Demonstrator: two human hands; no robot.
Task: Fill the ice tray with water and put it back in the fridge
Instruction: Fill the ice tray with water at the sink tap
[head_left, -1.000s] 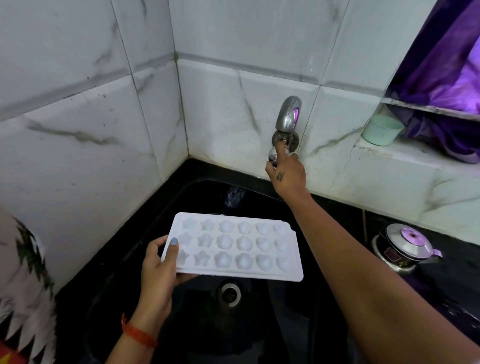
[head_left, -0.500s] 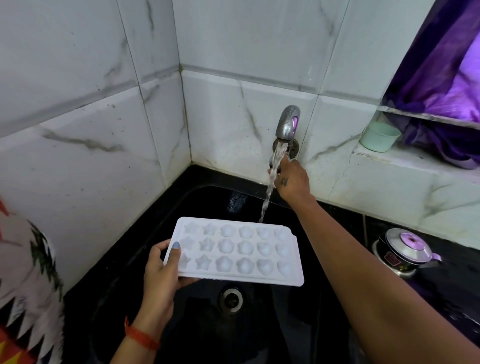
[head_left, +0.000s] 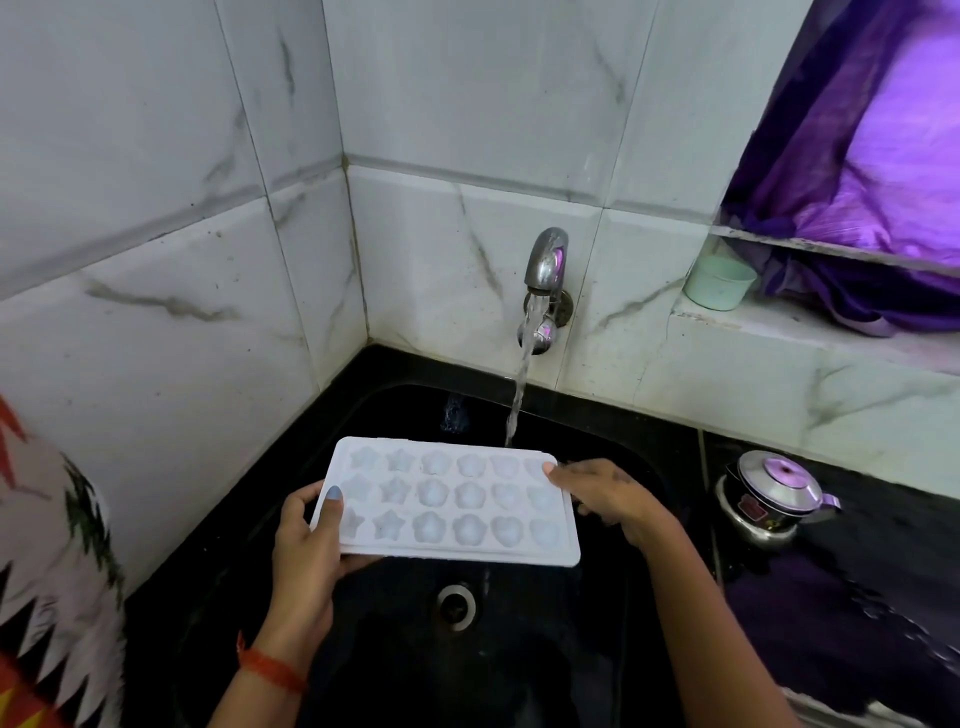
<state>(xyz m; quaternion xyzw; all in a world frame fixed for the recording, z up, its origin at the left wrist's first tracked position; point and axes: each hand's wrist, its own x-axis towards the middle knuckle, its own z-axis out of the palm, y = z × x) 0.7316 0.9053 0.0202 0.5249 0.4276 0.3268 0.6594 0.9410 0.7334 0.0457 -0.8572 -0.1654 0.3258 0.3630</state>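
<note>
both hands are on the ice tray (head_left: 457, 501) now. her left hand (head_left: 306, 540) pinches the tray's short end, thumb laid flat across the rim on top and the fingers curled underneath. her right hand (head_left: 605, 493) has come off the tap (head_left: 545, 270) and taken the opposite end, thumb tip on the far corner; its fingers look tucked under the edge, though from here i can't quite see how tightly they close.

a second ago that right hand was up at the tap's knob and the tray hung from one hand alone. the water (head_left: 519, 384) is running in a steady stream, dropping just behind the tray's far edge, so none of it lands in the moulds yet, as far as i can tell. the tray sits level over the black sink (head_left: 363, 649), above the drain (head_left: 456, 605), just short of the stream.

to my eye the tap step is done and filling is next: the tray only needs nudging back under the flow, kept flat with two hands.
</note>
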